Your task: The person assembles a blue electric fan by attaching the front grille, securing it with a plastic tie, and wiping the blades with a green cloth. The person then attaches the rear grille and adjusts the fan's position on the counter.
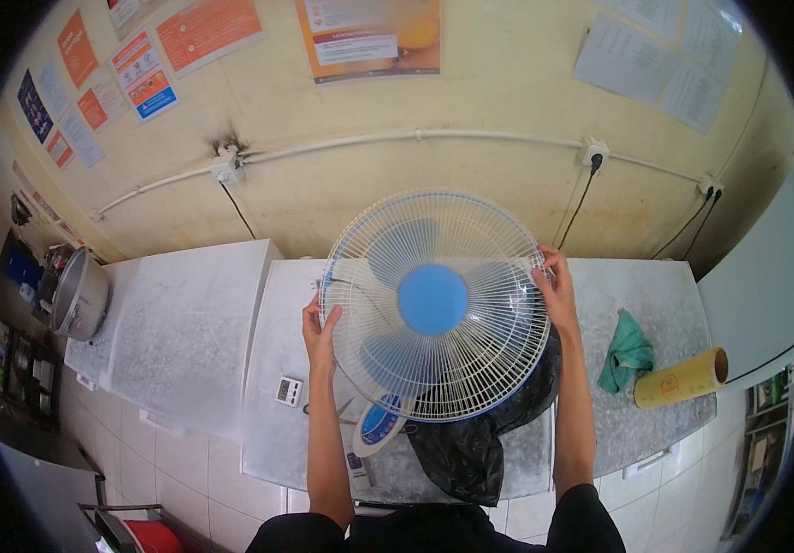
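A round fan head with a white wire grille, a blue centre cap and pale blue blades faces up between my hands. My left hand grips the rim of its grille on the left side, thumb on top. On the right side, my right hand has its fingers curled round the same rim. Beneath the fan's near edge lies a black plastic bag. The fan's blue and white control base shows beside the bag. How the fan head rests underneath is hidden by the grille.
A small white digital timer lies left of my left forearm. To the right are a green cloth and a yellow roll. A metal pot stands far left. Wall sockets with black cables run behind the white worktops.
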Tool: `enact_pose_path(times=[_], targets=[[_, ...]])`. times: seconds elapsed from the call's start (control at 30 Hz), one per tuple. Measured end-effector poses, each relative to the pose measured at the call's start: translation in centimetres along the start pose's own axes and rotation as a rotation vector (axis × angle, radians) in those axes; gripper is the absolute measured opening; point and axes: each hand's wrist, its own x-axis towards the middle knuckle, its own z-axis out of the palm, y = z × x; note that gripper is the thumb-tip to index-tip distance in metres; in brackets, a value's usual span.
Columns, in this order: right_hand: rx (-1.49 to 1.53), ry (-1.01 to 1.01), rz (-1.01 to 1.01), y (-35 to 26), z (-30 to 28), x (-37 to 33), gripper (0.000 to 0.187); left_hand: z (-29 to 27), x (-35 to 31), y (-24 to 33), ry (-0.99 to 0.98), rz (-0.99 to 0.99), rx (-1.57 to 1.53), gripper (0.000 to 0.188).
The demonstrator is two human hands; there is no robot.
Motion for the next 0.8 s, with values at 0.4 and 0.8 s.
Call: enact_pose_path(times=[0.4,0.8], targets=[[-0.135,0.082,0.037,1.6,-2.0,-1.3,0.028,2.3,-0.2,1.8,-0.012,0.216,0.310,0.046],[-0.503,-0.198,0.169,-5.9,3.2,14.3,0.070,8.1,11.9,8.8,-0.160,0.411,1.008,0.048]])
